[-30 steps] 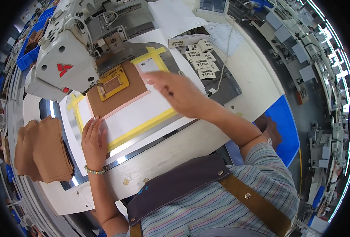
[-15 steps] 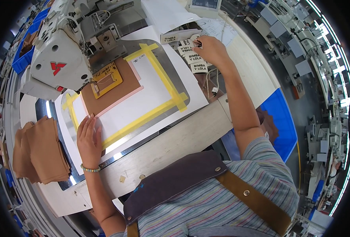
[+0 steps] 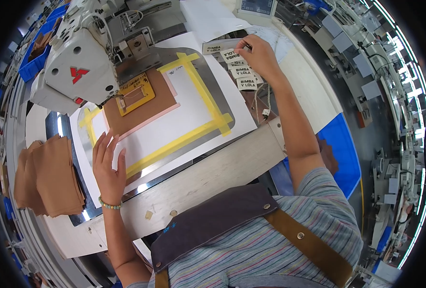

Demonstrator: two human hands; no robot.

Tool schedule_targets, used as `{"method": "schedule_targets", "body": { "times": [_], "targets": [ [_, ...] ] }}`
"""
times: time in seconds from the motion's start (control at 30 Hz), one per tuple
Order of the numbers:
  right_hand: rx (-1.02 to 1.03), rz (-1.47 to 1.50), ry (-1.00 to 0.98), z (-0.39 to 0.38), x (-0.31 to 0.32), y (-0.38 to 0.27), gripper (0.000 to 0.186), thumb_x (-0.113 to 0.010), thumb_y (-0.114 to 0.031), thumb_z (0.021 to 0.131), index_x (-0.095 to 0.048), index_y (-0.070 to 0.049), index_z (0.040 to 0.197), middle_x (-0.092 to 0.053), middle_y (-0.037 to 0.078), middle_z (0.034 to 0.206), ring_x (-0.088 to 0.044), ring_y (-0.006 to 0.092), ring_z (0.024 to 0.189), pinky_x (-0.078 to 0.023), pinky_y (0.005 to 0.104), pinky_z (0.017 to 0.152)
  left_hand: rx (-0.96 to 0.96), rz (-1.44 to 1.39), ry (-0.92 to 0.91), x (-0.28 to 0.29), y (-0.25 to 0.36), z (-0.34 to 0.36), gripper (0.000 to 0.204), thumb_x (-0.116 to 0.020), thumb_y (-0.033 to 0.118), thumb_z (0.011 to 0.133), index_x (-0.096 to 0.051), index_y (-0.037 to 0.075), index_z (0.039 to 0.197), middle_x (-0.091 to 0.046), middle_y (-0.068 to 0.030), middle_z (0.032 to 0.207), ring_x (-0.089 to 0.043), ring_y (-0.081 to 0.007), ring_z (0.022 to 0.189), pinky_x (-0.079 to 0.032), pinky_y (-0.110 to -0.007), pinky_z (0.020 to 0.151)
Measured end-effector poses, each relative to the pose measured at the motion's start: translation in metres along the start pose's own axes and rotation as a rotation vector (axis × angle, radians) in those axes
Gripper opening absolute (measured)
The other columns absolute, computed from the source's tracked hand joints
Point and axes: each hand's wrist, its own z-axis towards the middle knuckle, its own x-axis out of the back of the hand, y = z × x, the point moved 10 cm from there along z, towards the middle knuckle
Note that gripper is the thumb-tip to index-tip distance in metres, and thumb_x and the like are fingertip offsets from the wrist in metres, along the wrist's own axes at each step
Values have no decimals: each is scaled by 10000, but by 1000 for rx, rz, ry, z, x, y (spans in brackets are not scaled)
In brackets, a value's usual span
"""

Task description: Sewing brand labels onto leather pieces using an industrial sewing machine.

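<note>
Left hand: my left hand (image 3: 108, 168) lies flat, fingers spread and gripping nothing, palm down on the white template sheet (image 3: 174, 126) at about 8 o'clock of the work surface.
Right hand: my right hand (image 3: 260, 58) is stretched out to about 1 o'clock, fingertips (image 3: 244, 46) pinched together on one of the small white woven labels (image 3: 239, 72); how firmly they clamp it I cannot tell.
Labels: several white labels with dark print lie in a loose overlapping row just beside the template's far right corner, directly under and beside my right hand.
Template: a white sheet edged with yellow tape strips (image 3: 208, 108), resting on a shiny metal plate (image 3: 85, 213) whose edge shows at the near left.
Workpiece: a brown leather panel (image 3: 143, 108) lies on the template at about 11 o'clock, with a yellow clamp frame (image 3: 135, 93) on top of it.
Machine: the white sewing machine head (image 3: 78, 62) stands over the panel at 10 to 11 o'clock, well apart from both hands.
Stack: a pile of brown leather pieces (image 3: 49, 175) sits at 9 o'clock, near my left hand but not touching it.
Bench: pale wooden table edge (image 3: 222, 165) runs between template and my body.
Clothing: striped shirt, dark apron (image 3: 208, 218) with a tan strap.
</note>
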Motion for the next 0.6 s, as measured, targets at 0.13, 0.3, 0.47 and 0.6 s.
{"method": "schedule_targets", "body": {
  "times": [0.13,0.3,0.47,0.6],
  "targets": [
    [-151,341,-156,-5,-13,-47,132,-772,-188,939,-725,-64,946,-660,19,804,-594,66,674,-462,262,655,161,-601,-76,-3,19,18,402,-695,78,970,-689,63,1372,-689,-117,1409,-636,-276,1302,-500,-398,1095],
    [-58,762,-469,-45,-67,-166,131,-776,-153,954,-712,-40,974,-668,-4,819,-611,68,704,-472,244,661,459,-1273,-253,-55,46,31,518,-624,117,1040,-502,13,1532,-583,-168,1517,-626,-270,1297,-514,-380,1063],
    [-150,919,-664,-76,-115,-203,135,-762,-135,960,-734,-18,1019,-679,8,819,-633,80,727,-490,248,678,580,-1240,-165,-82,17,21,190,-697,174,1044,-738,18,1143,-772,-14,991,-677,-65,899,-548,-255,852],
    [-45,651,-823,-80,-141,-208,134,-732,-100,976,-763,-3,1063,-723,23,891,-637,78,760,-483,232,695,602,-1039,-210,-85,-6,1,189,-697,140,1034,-732,3,1159,-781,-21,948,-638,-61,851,-525,-249,810]
  ]
}}
